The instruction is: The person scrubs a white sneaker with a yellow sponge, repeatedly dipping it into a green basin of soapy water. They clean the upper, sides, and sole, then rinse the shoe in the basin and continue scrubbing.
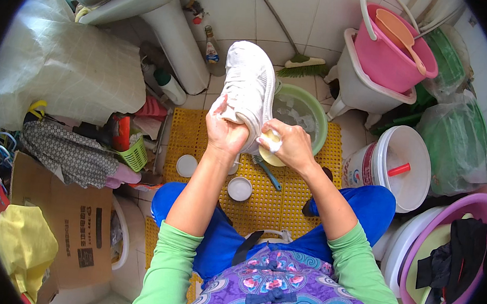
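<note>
A white lace-up sneaker (pixel 249 79) is held up in the middle, toe pointing away from me. My left hand (pixel 227 129) grips it at the opening, thumb on the tongue area and fingers partly hidden inside. My right hand (pixel 291 145) pinches a round yellow sponge (pixel 272 157) with white foam on it, close by the heel. Behind the shoe a light green basin (pixel 323 124) holds cloudy, sudsy water. Below the hands, a blue-handled brush (pixel 270 177), an open round white tub (pixel 239 189) and a white lid (pixel 186 165) lie on the yellow perforated mat (pixel 210 136).
A pedestal sink (pixel 178 48), a glass bottle (pixel 212 51) and a green broom (pixel 304 64) stand at the back. To the right are a pink bucket (pixel 363 45), a white bucket (pixel 404 186) and a purple basin (pixel 407 272) with clothes. A cardboard box (pixel 58 214) sits left.
</note>
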The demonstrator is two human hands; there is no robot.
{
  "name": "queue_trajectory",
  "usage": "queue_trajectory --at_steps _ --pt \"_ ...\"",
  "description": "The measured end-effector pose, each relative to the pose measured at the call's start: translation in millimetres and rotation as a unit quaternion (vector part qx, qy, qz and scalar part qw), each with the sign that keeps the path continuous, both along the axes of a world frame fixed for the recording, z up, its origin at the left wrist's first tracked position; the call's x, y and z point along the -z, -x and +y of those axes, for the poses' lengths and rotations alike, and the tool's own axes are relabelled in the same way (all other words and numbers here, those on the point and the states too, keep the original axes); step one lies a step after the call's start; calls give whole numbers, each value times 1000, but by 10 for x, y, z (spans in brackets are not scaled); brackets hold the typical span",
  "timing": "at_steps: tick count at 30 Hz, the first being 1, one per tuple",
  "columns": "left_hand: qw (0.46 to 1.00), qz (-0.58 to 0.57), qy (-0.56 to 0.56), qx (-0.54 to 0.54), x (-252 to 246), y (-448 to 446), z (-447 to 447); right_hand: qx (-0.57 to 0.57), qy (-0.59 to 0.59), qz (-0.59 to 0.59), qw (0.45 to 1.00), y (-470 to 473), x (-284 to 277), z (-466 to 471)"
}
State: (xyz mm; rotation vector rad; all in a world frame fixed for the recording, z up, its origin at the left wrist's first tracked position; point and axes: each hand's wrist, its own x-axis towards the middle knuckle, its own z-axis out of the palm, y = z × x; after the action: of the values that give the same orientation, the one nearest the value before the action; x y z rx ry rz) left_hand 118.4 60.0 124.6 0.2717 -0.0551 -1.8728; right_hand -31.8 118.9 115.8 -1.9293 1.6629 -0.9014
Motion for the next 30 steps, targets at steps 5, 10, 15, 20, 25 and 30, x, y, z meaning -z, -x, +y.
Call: queue_trajectory --at_steps 5,10,15,20,25,30 --pt "999 -13 38 5 -2 42 72 9 -34 -77 996 8 131 -69" --pt "995 -76 56 44 64 136 106 -3 -32 -193 981 34 275 -80" --pt "979 -176 78 60 110 209 169 -9 -40 -309 950 217 43 -189" --pt "979 -130 120 101 80 235 204 -57 141 -215 965 203 -337 -316" --pt "984 -96 88 124 166 214 206 -140 79 94 982 55 -392 -410" --pt "997 -67 22 40 281 226 38 -38 89 -145 985 48 -252 -361"
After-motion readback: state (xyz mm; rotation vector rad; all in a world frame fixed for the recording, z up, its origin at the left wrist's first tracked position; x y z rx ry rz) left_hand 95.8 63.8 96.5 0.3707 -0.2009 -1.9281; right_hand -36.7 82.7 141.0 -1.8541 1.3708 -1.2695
